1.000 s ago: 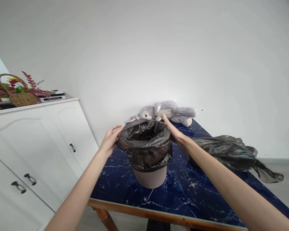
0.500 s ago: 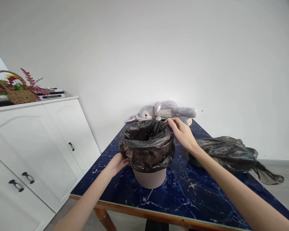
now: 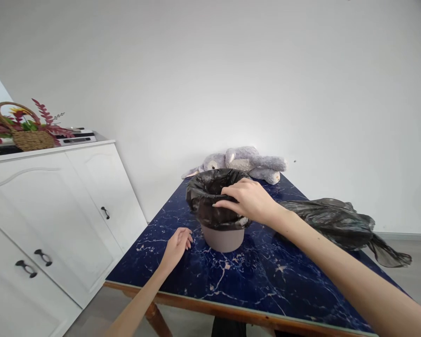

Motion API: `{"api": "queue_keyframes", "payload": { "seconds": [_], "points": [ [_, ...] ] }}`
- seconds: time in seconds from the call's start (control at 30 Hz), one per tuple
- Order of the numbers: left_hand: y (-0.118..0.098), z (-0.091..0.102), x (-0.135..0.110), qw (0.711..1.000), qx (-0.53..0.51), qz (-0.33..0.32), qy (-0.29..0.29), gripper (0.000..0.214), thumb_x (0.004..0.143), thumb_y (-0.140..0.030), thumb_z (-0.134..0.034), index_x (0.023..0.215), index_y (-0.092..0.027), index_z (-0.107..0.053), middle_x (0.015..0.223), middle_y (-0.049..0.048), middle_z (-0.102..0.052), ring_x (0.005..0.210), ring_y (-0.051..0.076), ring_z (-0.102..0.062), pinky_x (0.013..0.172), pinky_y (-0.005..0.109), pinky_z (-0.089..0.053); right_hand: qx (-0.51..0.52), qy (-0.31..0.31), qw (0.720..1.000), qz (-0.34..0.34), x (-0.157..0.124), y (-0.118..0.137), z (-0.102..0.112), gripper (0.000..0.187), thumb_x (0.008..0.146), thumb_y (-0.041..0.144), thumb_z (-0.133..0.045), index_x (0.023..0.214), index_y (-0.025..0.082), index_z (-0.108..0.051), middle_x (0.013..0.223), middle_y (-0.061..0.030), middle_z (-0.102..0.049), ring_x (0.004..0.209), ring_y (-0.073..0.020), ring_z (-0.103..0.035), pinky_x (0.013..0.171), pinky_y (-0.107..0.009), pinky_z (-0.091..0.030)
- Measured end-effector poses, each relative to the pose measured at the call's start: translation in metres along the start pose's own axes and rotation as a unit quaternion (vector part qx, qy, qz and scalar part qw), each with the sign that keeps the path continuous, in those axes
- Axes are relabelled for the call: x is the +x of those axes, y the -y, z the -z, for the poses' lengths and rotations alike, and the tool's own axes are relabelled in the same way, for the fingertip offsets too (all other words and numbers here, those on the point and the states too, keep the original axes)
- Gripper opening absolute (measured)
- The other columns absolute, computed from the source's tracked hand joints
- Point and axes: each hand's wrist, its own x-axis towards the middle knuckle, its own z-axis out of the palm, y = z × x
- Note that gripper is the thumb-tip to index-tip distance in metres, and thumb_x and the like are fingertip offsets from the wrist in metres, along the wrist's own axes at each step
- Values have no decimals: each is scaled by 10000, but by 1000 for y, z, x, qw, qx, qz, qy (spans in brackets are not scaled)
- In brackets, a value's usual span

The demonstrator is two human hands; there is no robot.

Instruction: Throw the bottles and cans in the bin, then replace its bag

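Observation:
A grey trash can [image 3: 223,239] stands on the blue marbled table, its upper part covered by a black trash bag [image 3: 206,208] folded over the rim. My right hand [image 3: 247,199] grips the near right part of that rim, fingers reaching inside and thumb outside, pinching bag and wall together. Left of the can, my left hand [image 3: 177,242] is held low over the tabletop, holding nothing, its fingers loosely curled and apart from the can. The can's inside is mostly hidden by the dark bag and my right hand.
A filled black plastic bag [image 3: 333,222] lies on the table's right side, partly behind my right forearm. At the far edge lies a grey plush rabbit [image 3: 243,161] against the wall. A white cabinet [image 3: 56,201] with a flower basket [image 3: 33,139] stands left.
The can has shifted away from me and slightly right. My left hand has let go of the bag's side; my right hand has moved from the far right rim to the near rim.

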Motion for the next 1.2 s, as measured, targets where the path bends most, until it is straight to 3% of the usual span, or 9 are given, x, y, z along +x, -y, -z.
{"api": "queue_keyframes", "payload": {
  "seconds": [0.13, 0.3, 0.47, 0.63, 0.77, 0.87, 0.97, 1.03, 1.2],
  "points": [
    [-4, 1, -3, 999, 29, -12, 11, 455, 960, -647, -583, 1003, -199, -651, 804, 22, -677, 681, 171, -622, 669, 308, -484, -78, 45, 993, -73, 14, -43, -12, 419, 1085, 541, -532, 1102, 201, -776, 989, -105, -823, 962, -282, -749, 1010, -413, -413],
    [-2, 1, -5, 998, 50, -24, 19, 458, 990, -640, -537, 983, -197, -654, 792, 24, -660, 678, 171, -613, 676, 309, -491, -147, 115, 959, -215, 14, -112, -18, 459, 1068, 554, -513, 1254, 223, -772, 1110, -139, -817, 1085, -327, -729, 1026, -458, -384],
    [-2, 0, -7, 998, 60, -30, 20, 479, 1007, -648, -503, 975, -195, -658, 795, 30, -659, 689, 175, -619, 696, 312, -506, -167, 131, 929, -302, -14, -162, -1, 463, 1046, 496, -523, 1346, 226, -750, 1229, -182, -789, 1130, -381, -712, 940, -486, -449],
    [-3, 0, -8, 997, 69, -28, 25, 452, 1001, -634, -529, 970, -203, -663, 805, 32, -670, 701, 179, -631, 697, 306, -499, -174, 138, 918, -327, -44, -182, 17, 464, 1050, 449, -485, 1394, 236, -714, 1263, -166, -776, 1160, -404, -694, 999, -571, -469],
    [-6, -1, -8, 996, 83, -28, 27, 443, 1003, -630, -517, 953, -213, -660, 801, 29, -673, 706, 183, -634, 711, 309, -497, -165, 3, 948, -272, -55, -149, 15, 509, 1051, 446, -475, 1441, 165, -643, 1330, -204, -713, 1246, -425, -637, 1104, -661, -425],
    [-10, -2, -9, 994, 98, -30, 31, 421, 999, -612, -523, 934, -218, -658, 812, 28, -680, 714, 185, -632, 733, 314, -497, -53, -79, 979, -179, -69, -88, 6, 390, 1072, 368, -449, 1318, 177, -685, 1326, -179, -684, 1250, -351, -641, 1098, -541, -508],
    [-15, -5, -15, 992, 112, -32, 38, 395, 995, -589, -538, 921, -224, -672, 828, 29, -694, 758, 196, -642, 773, 320, -494, 112, -12, 989, -96, -100, -24, -10, 297, 1091, 332, -455, 1212, 235, -708, 1340, -126, -652, 1198, -264, -678, 1043, -422, -569],
    [-19, -9, -20, 990, 130, -32, 40, 393, 1000, -580, -533, 913, -229, -687, 841, 33, -708, 799, 208, -653, 803, 326, -488, 181, 34, 978, -94, -127, 6, -26, 272, 1089, 307, -462, 1170, 265, -718, 1296, -100, -662, 1119, -239, -707, 972, -386, -592],
    [-27, -24, -37, 980, 184, -32, 63, 419, 1018, -574, -495, 894, -254, -736, 881, 38, -759, 844, 231, -685, 807, 334, -485, 323, 67, 913, -241, -189, 28, -63, 264, 1076, 375, -516, 1065, 271, -758, 1130, -59, -742, 940, -214, -736, 851, -335, -599]
  ]
}}
